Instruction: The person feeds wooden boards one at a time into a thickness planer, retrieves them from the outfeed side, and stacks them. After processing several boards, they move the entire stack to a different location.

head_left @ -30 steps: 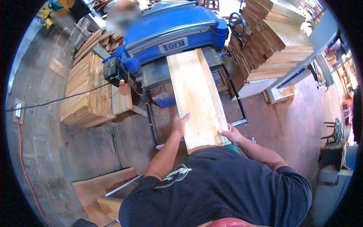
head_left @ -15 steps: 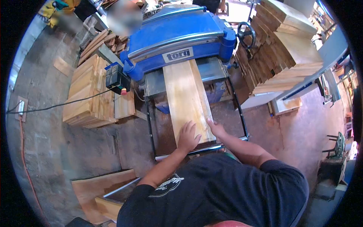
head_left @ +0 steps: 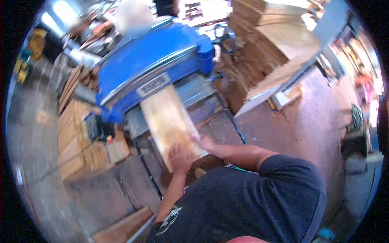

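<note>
A long pale wooden board point(head_left: 166, 114) lies flat with its far end under the blue thickness planer point(head_left: 148, 60). Its near end points toward my body. My left hand point(head_left: 181, 158) rests on top of the board near its left edge, fingers spread. At the right edge, close to the near end, my right hand point(head_left: 204, 143) holds the board with the thumb on top; its other fingers are hidden. The picture is smeared by motion.
A tall stack of boards point(head_left: 253, 52) stands right of the planer, and another board stack point(head_left: 75, 141) stands left, beside a dark switch box point(head_left: 99, 127). Black side rails point(head_left: 233, 121) extend from the planer. A blurred person point(head_left: 133, 20) is behind the machine.
My view has turned, so the planer appears tilted and farther left. Less of the board shows in front of the planer. Both hands keep their places on it.
</note>
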Action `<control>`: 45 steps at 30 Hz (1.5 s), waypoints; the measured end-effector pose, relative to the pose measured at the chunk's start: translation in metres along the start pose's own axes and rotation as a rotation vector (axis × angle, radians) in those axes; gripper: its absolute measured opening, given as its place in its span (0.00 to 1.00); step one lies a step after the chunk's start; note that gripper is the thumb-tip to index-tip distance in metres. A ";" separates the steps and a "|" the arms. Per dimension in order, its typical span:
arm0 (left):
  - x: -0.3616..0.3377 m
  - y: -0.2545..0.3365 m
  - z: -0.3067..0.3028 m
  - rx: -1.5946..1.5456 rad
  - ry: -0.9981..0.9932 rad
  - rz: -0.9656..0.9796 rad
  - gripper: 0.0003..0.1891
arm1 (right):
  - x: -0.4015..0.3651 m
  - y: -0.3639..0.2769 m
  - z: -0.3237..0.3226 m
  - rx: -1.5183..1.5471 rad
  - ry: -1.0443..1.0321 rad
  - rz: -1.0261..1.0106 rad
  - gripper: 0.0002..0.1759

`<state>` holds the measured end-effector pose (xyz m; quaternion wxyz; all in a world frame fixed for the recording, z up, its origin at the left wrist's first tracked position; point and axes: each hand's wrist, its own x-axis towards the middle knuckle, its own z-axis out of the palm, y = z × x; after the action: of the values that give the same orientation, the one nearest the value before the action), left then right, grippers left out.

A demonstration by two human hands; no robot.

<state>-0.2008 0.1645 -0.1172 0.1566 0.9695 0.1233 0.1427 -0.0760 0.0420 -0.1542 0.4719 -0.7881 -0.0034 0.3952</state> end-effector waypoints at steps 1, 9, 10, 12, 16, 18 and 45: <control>0.002 0.000 -0.001 0.011 -0.016 0.009 0.27 | 0.009 0.006 0.001 -0.032 -0.026 0.006 0.36; 0.023 -0.011 0.007 0.033 0.004 0.063 0.25 | 0.020 -0.078 -0.102 0.026 0.190 -0.722 0.32; 0.024 -0.014 0.008 0.052 0.030 0.074 0.25 | -0.006 -0.106 -0.140 -0.048 0.424 -0.821 0.29; 0.029 -0.018 0.010 0.063 0.064 0.087 0.26 | -0.023 -0.128 -0.231 -0.210 0.861 -1.053 0.29; 0.040 -0.021 0.009 0.048 0.090 0.102 0.24 | -0.058 -0.123 -0.394 -0.715 1.595 -0.752 0.33; 0.042 -0.026 0.013 0.042 0.114 0.114 0.24 | -0.057 -0.112 -0.423 -0.788 1.507 -0.701 0.33; 0.106 -0.044 0.018 -0.022 0.194 0.108 0.15 | -0.031 -0.043 -0.546 1.181 0.648 -0.657 0.21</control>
<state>-0.1053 0.2300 -0.1236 0.1463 0.9546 0.0838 0.2455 0.2602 -0.3508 0.0292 0.8876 -0.4390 0.1135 -0.0818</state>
